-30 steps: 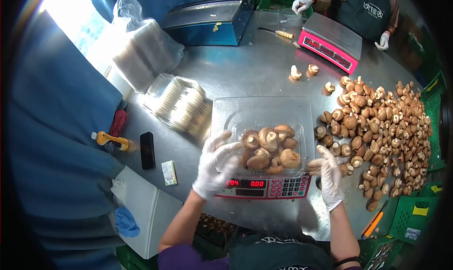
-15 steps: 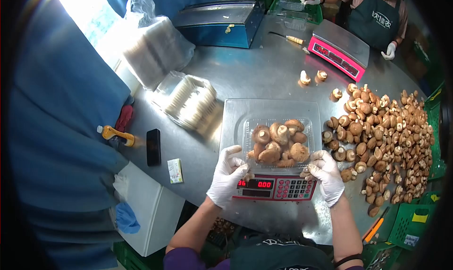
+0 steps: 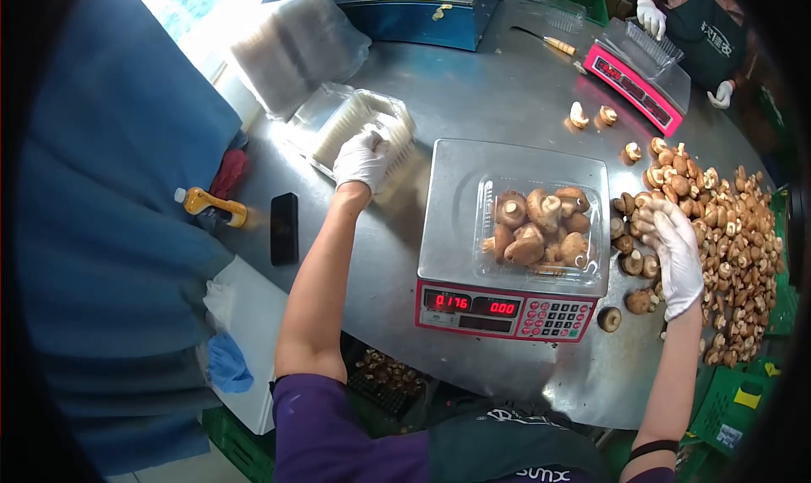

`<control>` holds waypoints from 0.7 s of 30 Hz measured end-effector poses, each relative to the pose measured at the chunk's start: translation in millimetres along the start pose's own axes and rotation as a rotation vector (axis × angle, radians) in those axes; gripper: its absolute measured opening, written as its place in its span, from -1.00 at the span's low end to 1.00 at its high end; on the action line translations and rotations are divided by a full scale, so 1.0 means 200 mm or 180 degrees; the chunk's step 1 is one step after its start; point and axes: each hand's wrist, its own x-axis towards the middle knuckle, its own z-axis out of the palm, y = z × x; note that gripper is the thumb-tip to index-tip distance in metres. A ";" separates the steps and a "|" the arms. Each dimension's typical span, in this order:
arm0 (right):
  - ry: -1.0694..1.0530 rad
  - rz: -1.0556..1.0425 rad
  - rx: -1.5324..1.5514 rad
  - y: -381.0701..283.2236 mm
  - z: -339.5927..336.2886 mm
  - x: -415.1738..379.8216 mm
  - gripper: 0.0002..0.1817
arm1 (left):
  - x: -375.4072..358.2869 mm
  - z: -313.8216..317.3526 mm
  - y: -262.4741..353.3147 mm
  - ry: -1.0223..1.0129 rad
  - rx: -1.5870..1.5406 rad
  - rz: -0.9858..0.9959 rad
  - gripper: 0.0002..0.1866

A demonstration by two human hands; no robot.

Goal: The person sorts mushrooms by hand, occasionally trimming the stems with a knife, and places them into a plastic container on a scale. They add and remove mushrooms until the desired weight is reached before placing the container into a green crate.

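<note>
While the left hand (image 3: 361, 158) lay flat on the stacked trays (image 3: 359, 128) upper left, the right hand (image 3: 676, 251), fingers loosely spread, rested on the mushroom pile (image 3: 726, 221) at right.

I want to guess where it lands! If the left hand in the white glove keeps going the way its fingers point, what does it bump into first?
Probably the stack of clear plastic trays: the left hand already lies on it, fingers pointing up the table.

My one head camera looks steeply down, close over the scale (image 3: 515, 230) at frame centre, arms entering from below.
</note>
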 end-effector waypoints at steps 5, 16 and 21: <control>-0.0318 0.0045 -0.0830 -0.05 0.22 0.16 -0.48 | 0.01 0.03 -0.10 -0.0046 -0.0660 0.0220 -0.71; -0.0653 0.0952 0.0584 0.19 0.25 -0.23 -0.31 | 0.29 0.18 -0.57 -0.0610 -0.1645 -0.0226 -0.90; 0.0642 0.0663 0.1259 0.36 -0.22 -0.78 -0.43 | -0.07 0.07 0.38 0.0016 -0.0831 0.1489 -0.85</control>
